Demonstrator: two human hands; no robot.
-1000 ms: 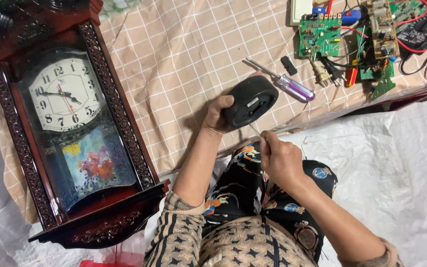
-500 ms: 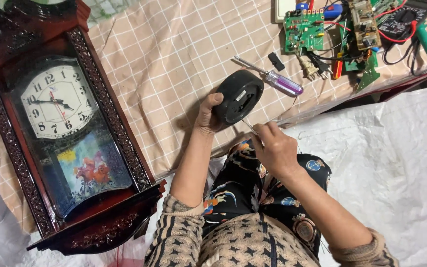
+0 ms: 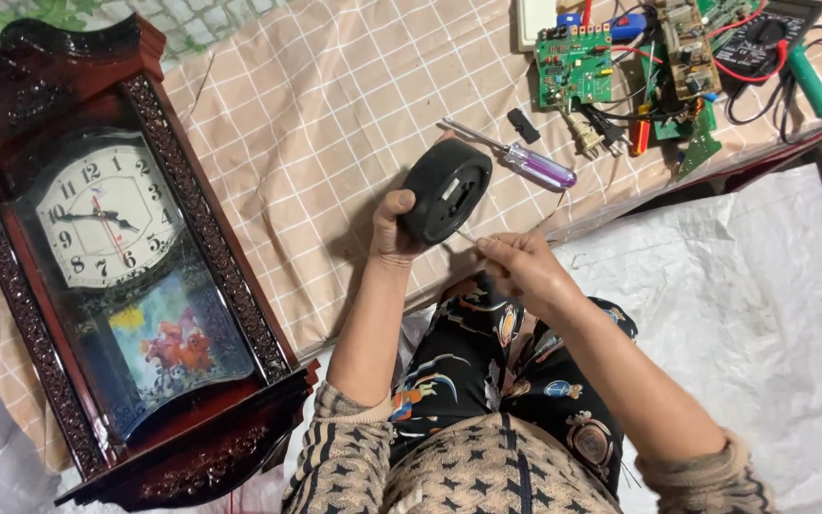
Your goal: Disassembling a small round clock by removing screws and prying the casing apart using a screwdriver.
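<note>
Near the front edge of the checked cloth (image 3: 335, 124), a round black casing (image 3: 446, 190) is gripped upright by the left hand (image 3: 394, 228). A thin metal tool (image 3: 468, 233) is pinched in the right hand (image 3: 520, 266), its tip just beside the casing. A purple-handled screwdriver (image 3: 525, 162) lies behind; a wooden wall clock (image 3: 116, 266) lies at the left edge.

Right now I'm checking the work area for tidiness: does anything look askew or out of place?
The wooden wall clock lies flat and slanted on the checked cloth, its base overhanging the edge. Green circuit boards and wires sit jumbled at the far corner.
</note>
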